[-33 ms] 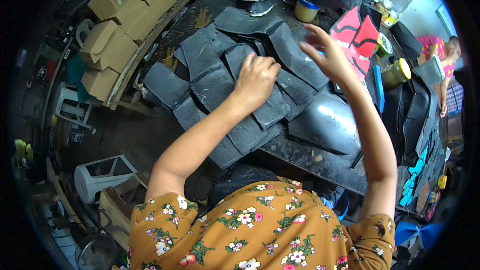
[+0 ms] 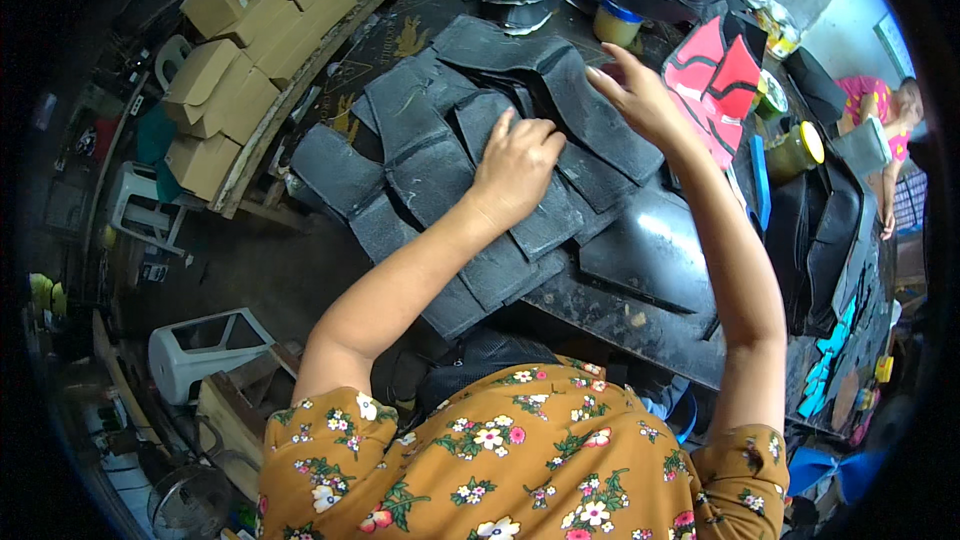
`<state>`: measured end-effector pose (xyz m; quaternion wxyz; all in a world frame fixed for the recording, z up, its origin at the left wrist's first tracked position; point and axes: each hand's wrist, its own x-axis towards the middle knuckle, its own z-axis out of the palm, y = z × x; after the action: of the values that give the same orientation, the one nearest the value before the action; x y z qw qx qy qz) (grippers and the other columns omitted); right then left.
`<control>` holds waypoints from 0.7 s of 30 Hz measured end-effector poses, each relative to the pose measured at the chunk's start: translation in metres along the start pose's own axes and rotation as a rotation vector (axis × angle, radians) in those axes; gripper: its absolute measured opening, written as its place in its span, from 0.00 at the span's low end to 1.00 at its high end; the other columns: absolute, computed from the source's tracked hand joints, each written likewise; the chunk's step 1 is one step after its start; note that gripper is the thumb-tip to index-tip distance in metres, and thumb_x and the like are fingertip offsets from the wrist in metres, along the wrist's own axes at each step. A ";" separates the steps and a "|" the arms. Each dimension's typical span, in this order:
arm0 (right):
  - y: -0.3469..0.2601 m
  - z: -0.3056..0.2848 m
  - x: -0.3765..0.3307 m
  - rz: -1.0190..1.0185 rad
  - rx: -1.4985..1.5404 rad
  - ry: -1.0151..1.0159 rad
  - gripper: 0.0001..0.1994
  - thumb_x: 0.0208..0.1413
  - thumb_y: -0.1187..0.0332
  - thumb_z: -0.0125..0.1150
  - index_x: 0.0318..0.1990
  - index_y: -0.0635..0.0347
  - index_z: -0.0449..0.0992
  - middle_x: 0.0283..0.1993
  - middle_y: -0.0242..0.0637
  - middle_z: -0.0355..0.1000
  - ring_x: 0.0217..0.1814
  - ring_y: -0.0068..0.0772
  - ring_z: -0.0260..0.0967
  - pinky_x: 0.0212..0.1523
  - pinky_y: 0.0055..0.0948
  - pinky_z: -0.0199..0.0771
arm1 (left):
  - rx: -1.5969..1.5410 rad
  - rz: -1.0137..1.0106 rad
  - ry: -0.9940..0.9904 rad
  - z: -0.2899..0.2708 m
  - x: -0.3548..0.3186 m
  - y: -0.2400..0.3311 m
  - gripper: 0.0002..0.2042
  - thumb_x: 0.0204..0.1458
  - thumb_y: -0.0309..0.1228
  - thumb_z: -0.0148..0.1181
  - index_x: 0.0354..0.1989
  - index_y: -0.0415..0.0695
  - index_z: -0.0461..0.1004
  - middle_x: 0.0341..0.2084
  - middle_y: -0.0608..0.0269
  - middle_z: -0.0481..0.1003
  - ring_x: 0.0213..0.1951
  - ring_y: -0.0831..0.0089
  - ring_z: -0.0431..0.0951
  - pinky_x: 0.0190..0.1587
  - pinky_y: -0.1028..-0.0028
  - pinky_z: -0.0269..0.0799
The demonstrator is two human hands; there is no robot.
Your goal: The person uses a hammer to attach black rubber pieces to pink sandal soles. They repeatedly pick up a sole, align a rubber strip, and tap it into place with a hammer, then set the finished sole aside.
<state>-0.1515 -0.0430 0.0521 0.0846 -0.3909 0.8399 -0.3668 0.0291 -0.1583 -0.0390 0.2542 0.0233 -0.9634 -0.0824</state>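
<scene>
Worktable (image 2: 640, 325), dark and stained. A fanned stack of dark grey cut pieces (image 2: 430, 155) is spread across it, overlapping.

Left hand (image 2: 515, 165): laid palm-down on the middle of the stack, fingers pressed together and curled slightly at the tips.

Right hand (image 2: 640, 95): held at the far edge of the stack over a long grey piece (image 2: 600, 125); fingers loosely spread, index extended. Contact cannot be told.

Red cut pieces (image 2: 715, 75) are seen just beyond the right hand. Cardboard boxes (image 2: 240, 70) are stacked at left.
</scene>
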 end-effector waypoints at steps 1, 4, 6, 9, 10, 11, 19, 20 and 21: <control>0.010 0.026 0.028 -0.077 -0.065 0.041 0.37 0.61 0.43 0.70 0.63 0.70 0.73 0.51 0.60 0.81 0.56 0.50 0.81 0.58 0.43 0.78 | -0.018 -0.009 -0.020 0.001 -0.001 -0.001 0.16 0.58 0.29 0.64 0.55 0.43 0.80 0.55 0.57 0.78 0.61 0.60 0.77 0.72 0.46 0.60; 0.032 0.049 0.073 -0.029 -0.093 0.086 0.36 0.57 0.38 0.71 0.50 0.70 0.78 0.42 0.56 0.81 0.45 0.47 0.81 0.50 0.43 0.79 | -0.017 -0.026 0.043 0.004 0.004 -0.006 0.15 0.59 0.30 0.63 0.54 0.43 0.80 0.53 0.56 0.78 0.60 0.59 0.77 0.71 0.46 0.61; 0.028 0.043 0.080 -0.033 -0.023 0.075 0.33 0.56 0.38 0.73 0.39 0.68 0.76 0.33 0.49 0.77 0.35 0.38 0.74 0.40 0.42 0.75 | -0.029 -0.062 0.009 0.007 0.007 -0.010 0.14 0.59 0.31 0.63 0.52 0.42 0.81 0.49 0.56 0.79 0.57 0.57 0.78 0.70 0.47 0.63; 0.002 0.029 0.078 -0.177 0.138 -0.066 0.28 0.61 0.41 0.71 0.36 0.63 0.75 0.30 0.35 0.70 0.33 0.27 0.64 0.35 0.34 0.68 | -0.035 -0.120 -0.026 0.016 0.011 -0.016 0.13 0.59 0.33 0.64 0.50 0.42 0.81 0.48 0.57 0.80 0.57 0.57 0.78 0.69 0.47 0.63; -0.008 0.026 0.075 -0.207 0.206 -0.073 0.26 0.63 0.43 0.70 0.34 0.61 0.73 0.30 0.28 0.66 0.32 0.23 0.61 0.33 0.30 0.64 | -0.003 -0.110 -0.004 0.020 0.011 -0.018 0.13 0.59 0.33 0.63 0.50 0.43 0.81 0.49 0.57 0.80 0.58 0.57 0.78 0.69 0.47 0.63; -0.016 0.022 0.074 -0.240 0.283 -0.100 0.25 0.65 0.45 0.69 0.33 0.58 0.71 0.29 0.21 0.62 0.32 0.19 0.57 0.31 0.26 0.60 | 0.030 -0.080 0.058 0.025 0.011 -0.020 0.13 0.60 0.34 0.63 0.51 0.43 0.81 0.50 0.57 0.80 0.59 0.58 0.78 0.69 0.48 0.62; -0.054 -0.122 0.061 -0.564 0.366 0.255 0.21 0.68 0.47 0.64 0.48 0.60 0.77 0.40 0.32 0.74 0.42 0.27 0.69 0.43 0.31 0.72 | 0.019 -0.060 0.056 0.037 0.012 -0.028 0.18 0.60 0.32 0.63 0.60 0.48 0.78 0.61 0.63 0.77 0.65 0.65 0.74 0.71 0.48 0.58; -0.054 -0.139 0.048 -0.565 0.372 0.277 0.21 0.68 0.48 0.64 0.48 0.60 0.77 0.41 0.33 0.74 0.42 0.27 0.69 0.44 0.32 0.72 | 0.053 -0.060 0.064 0.036 0.011 -0.028 0.19 0.61 0.33 0.62 0.61 0.48 0.78 0.62 0.62 0.77 0.64 0.65 0.75 0.72 0.48 0.56; -0.053 -0.153 0.033 -0.555 0.376 0.294 0.21 0.68 0.48 0.64 0.49 0.60 0.77 0.42 0.33 0.74 0.43 0.28 0.70 0.45 0.32 0.72 | 0.062 -0.083 0.018 0.036 0.011 -0.027 0.19 0.61 0.34 0.62 0.61 0.47 0.78 0.61 0.62 0.78 0.64 0.65 0.75 0.72 0.48 0.56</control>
<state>-0.2075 -0.0053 0.2025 -0.0696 -0.5245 0.6229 -0.5763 0.0019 -0.1809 -0.0694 0.2585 0.0719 -0.9613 -0.0629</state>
